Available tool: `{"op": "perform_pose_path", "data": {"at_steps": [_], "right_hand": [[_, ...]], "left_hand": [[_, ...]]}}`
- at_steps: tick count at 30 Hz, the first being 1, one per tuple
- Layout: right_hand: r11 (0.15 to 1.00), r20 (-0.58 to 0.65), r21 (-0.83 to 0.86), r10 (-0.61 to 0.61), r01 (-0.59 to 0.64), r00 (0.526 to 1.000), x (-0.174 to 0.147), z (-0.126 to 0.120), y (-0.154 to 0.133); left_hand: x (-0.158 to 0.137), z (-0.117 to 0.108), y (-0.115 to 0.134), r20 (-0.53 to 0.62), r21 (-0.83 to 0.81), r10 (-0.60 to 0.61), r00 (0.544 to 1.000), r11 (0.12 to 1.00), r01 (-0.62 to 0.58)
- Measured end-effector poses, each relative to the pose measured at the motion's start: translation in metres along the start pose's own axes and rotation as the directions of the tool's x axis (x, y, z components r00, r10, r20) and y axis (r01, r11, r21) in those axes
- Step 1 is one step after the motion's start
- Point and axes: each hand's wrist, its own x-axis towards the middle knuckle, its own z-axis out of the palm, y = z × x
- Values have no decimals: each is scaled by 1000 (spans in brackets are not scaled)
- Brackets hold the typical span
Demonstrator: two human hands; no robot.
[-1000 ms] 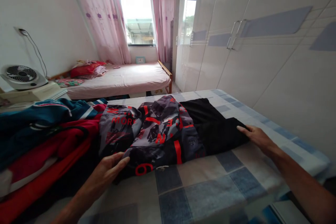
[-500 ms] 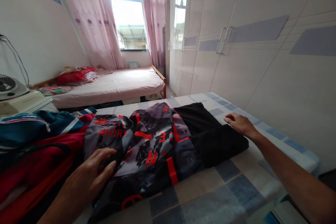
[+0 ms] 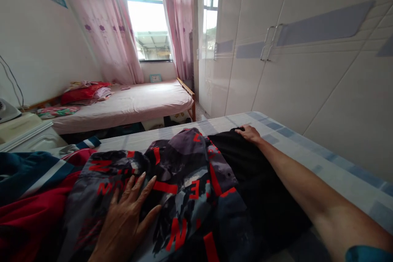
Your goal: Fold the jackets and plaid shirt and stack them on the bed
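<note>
A dark garment [image 3: 181,159] with a grey-and-black print and red letters lies spread on the bed in front of me. My left hand [image 3: 127,211] rests flat on its left part, fingers spread. From under its right side comes a plain black cloth [image 3: 260,188]; whether the two are one piece I cannot tell. My right hand [image 3: 249,134] reaches across to the far edge of the black cloth, fingers closed on its corner. At the left, a red garment [image 3: 39,200] and a teal one with white stripes [image 3: 30,168] lie in a heap touching the printed garment.
A blue-and-white checked sheet [image 3: 307,143] covers the bed. Beyond it stands a second bed [image 3: 147,98] with a pink sheet, below a window with pink curtains [image 3: 107,28]. White wardrobe doors [image 3: 307,77] line the right. A pale cabinet [image 3: 30,131] stands at the left.
My right hand has moved left and away from me, from beside the black cloth to its far corner, and closed on it. My left hand has flattened onto the printed garment. The view shifted slightly.
</note>
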Motion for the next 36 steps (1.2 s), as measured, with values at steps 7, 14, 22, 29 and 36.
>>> {"op": "perform_pose_path", "data": {"at_steps": [7, 14, 22, 29, 36], "right_hand": [[984, -98, -177, 15, -32, 995, 0, -1, 0], [843, -97, -226, -518, 488, 850, -65, -11, -21], [912, 146, -235, -308, 336, 940, -79, 16, 30], [899, 48, 27, -438, 437, 898, -75, -36, -72], [879, 224, 117, -477, 463, 850, -56, -2, -187]], "left_hand": [[2, -1, 5, 77, 25, -54, 996, 998, 53], [5, -16, 14, 191, -8, -136, 972, 990, 140], [9, -27, 14, 263, -89, -185, 947, 973, 214], [-15, -92, 44, 125, -263, 120, 985, 961, -84], [-45, -50, 63, 23, -115, 497, 867, 863, -491]]}}
